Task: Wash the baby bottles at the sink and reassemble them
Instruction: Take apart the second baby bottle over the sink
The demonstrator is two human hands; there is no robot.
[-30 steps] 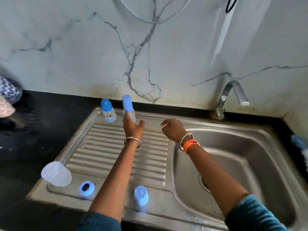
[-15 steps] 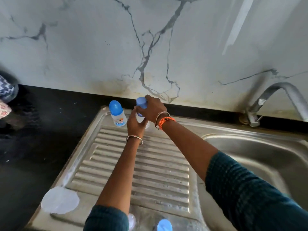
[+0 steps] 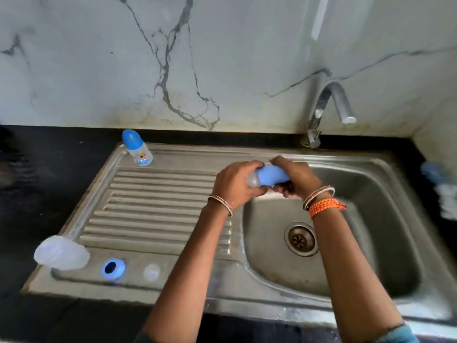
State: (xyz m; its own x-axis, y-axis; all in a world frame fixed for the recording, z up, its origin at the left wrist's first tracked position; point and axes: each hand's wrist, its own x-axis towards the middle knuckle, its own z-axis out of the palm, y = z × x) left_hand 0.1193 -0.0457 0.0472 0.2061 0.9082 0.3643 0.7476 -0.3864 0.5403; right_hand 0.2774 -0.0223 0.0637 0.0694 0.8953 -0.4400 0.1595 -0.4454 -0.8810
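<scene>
Head view: since a moment earlier, the bottle (image 3: pixel 270 176) had left the drainboard's back edge and lay sideways over the basin rim, left hand (image 3: pixel 235 185) wrapped round its clear body, right hand (image 3: pixel 294 177) round the blue cap. Uncapping for washing looked imminent. One capped bottle (image 3: pixel 138 149) stood behind; one clear body (image 3: pixel 61 253), one ring (image 3: pixel 112 268) and one teat (image 3: pixel 152 271) waited in front.

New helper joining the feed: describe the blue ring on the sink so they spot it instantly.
Start at the ribbed drainboard left of the basin. On its flat front ledge lies the blue ring, between a clear dome and a pale disc. Only it is bright blue with a dark hole.
</scene>
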